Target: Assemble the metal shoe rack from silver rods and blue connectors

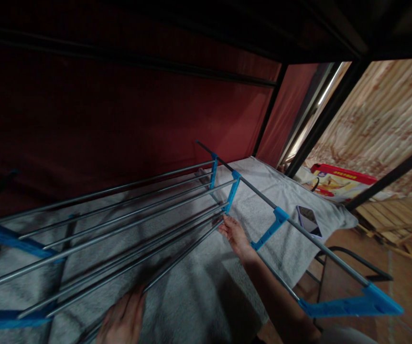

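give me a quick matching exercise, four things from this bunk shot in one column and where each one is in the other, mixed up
Things:
1. phone
2. right hand
3. left hand
4. red box

Places:
A. at the bottom edge, on the near rod ends
B. beyond the bed's far end
C. face up on the grey blanket near the bed's edge
D. at the far ends of the metal rods, by a blue bracket

Pairs: 1-C, 2-D, 3-A, 4-B

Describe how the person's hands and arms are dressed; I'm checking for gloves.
No gloves: the left hand and right hand are both bare. The right forearm is bare too, with no sleeve, watch or ring visible. The left arm is out of view.
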The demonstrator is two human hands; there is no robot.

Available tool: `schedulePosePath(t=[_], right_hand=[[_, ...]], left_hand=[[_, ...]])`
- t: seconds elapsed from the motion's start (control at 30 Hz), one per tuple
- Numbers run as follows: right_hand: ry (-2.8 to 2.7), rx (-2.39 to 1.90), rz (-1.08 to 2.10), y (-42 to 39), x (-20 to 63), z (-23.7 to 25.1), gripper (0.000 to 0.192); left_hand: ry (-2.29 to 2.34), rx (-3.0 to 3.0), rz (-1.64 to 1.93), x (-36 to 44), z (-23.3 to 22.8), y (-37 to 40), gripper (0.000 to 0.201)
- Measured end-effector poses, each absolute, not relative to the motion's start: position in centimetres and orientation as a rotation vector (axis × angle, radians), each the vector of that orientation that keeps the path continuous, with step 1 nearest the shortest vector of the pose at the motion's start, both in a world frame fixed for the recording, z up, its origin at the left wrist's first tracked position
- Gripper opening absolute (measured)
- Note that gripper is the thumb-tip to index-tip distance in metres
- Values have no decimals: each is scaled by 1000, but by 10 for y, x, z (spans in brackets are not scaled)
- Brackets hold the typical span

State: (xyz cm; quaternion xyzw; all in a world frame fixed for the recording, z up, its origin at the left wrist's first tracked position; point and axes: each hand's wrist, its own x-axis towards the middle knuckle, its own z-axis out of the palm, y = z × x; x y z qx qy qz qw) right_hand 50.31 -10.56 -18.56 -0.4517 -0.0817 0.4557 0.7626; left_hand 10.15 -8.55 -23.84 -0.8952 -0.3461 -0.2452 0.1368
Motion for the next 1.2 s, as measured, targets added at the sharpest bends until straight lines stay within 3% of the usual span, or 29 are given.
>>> schedulePosePath(t=[0.27, 0.63, 0.93, 1.2], right_hand=[[-154, -992, 1074, -111, 500, -187, 40], [-252, -948, 1094, -106, 493, -159, 44], [-357, -980, 1263, -118, 468, -160, 38], [-230, -1002, 1164, -121, 465, -165, 41]], left_hand=[[-995, -2476, -746, 112, -221, -90, 30], [-856, -2485, -751, 132, -194, -90, 42], [-1101, -2488, -833, 155, -197, -98, 22], [-1323, -2539, -703, 163, -186, -107, 35]])
